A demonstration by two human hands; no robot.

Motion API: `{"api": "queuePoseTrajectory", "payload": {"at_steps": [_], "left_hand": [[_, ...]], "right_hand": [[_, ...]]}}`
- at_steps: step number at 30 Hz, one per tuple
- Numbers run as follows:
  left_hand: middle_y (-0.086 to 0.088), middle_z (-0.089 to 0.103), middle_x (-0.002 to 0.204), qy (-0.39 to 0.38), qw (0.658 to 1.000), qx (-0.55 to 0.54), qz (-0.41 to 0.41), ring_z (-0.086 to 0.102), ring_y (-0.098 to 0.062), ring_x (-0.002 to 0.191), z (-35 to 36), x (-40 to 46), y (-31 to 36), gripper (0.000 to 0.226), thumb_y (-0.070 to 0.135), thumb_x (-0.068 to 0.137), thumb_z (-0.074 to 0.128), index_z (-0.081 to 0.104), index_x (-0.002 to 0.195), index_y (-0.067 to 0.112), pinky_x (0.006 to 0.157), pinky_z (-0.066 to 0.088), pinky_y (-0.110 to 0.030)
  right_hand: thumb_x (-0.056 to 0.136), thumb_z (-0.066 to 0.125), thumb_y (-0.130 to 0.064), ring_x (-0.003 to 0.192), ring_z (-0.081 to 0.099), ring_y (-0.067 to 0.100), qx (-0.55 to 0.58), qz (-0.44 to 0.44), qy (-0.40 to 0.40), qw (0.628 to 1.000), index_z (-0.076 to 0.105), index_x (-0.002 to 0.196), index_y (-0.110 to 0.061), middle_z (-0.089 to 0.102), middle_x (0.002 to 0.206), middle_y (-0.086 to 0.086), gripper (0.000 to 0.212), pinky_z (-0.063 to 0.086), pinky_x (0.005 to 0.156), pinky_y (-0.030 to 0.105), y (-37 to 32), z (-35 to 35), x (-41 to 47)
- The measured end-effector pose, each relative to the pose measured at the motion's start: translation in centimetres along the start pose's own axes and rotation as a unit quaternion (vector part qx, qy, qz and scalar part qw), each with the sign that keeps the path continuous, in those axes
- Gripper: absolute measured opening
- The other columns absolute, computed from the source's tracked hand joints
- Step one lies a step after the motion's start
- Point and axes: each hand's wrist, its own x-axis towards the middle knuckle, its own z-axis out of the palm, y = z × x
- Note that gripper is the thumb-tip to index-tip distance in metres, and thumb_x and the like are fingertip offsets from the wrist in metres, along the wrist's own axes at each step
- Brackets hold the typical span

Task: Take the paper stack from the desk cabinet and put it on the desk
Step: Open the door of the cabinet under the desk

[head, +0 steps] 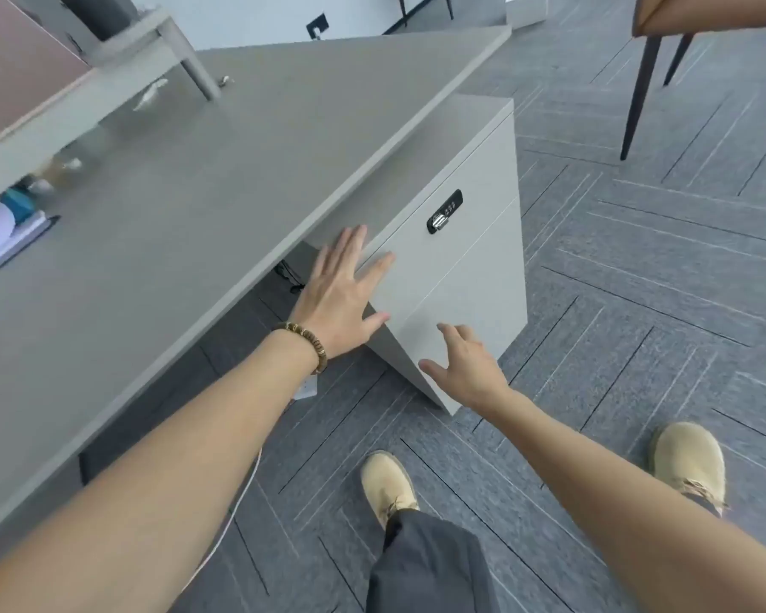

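Observation:
A grey desk cabinet point(469, 267) stands under the right end of the grey desk point(204, 179); its drawers are closed and a black combination lock point(444, 211) sits on the top drawer front. My left hand point(341, 294), with a beaded bracelet on the wrist, lies flat with spread fingers against the cabinet's left front edge. My right hand point(465, 369) hovers open near the lower drawer front, fingers curled slightly. No paper stack from the cabinet is in view.
A raised shelf point(120, 81) crosses the desk's far left, with papers and a folder point(5, 241) beneath it. A chair point(651, 59) stands at the top right on the grey carpet. My two tan boots point(388, 484) are on the floor below.

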Motion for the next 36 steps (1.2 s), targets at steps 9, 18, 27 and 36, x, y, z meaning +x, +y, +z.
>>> {"api": "queuePoseTrajectory", "payload": {"at_steps": [9,18,27,36], "left_hand": [[-0.024,0.003,0.161,0.013,0.996,0.06,0.067,0.001,-0.04,0.15,1.4,2.1,-2.2,0.092,0.032,0.076,0.08,0.028,0.152,0.022,0.121,0.01,-0.053],[-0.023,0.015,0.16,0.07,0.995,0.059,0.047,0.013,-0.041,0.148,2.8,2.4,-1.9,0.091,0.031,0.073,0.08,0.034,0.151,0.022,0.12,0.015,-0.054],[-0.022,0.015,0.16,0.071,0.994,0.069,0.035,0.013,-0.04,0.148,2.9,2.4,-1.8,0.094,0.032,0.071,0.081,0.033,0.151,0.023,0.12,0.015,-0.053],[-0.014,0.009,0.163,0.049,0.997,0.055,0.001,0.008,-0.034,0.15,2.1,2.2,-0.8,0.095,0.03,0.073,0.081,0.029,0.152,0.029,0.121,0.004,-0.045]], "right_hand": [[0.085,0.064,-0.056,0.153,0.014,0.032,0.038,0.019,0.039,0.998,-0.001,0.159,-0.016,0.01,0.166,0.017,0.106,0.017,0.12,0.057,0.4,4.0,3.2],[0.074,0.069,-0.065,0.155,0.001,0.031,0.075,0.039,0.135,0.987,-0.009,0.157,-0.013,0.002,0.166,0.021,0.125,0.002,0.12,0.062,-0.3,5.8,6.4],[0.065,0.074,-0.057,0.155,0.001,0.027,0.063,0.052,0.168,0.982,-0.005,0.157,-0.006,0.004,0.165,0.018,0.131,0.002,0.122,0.06,-1.3,5.8,7.4],[0.066,0.064,-0.06,0.154,0.009,0.025,0.021,0.031,0.149,0.988,0.0,0.158,-0.009,0.012,0.166,0.014,0.123,0.007,0.124,0.053,0.6,3.7,4.2]]}}
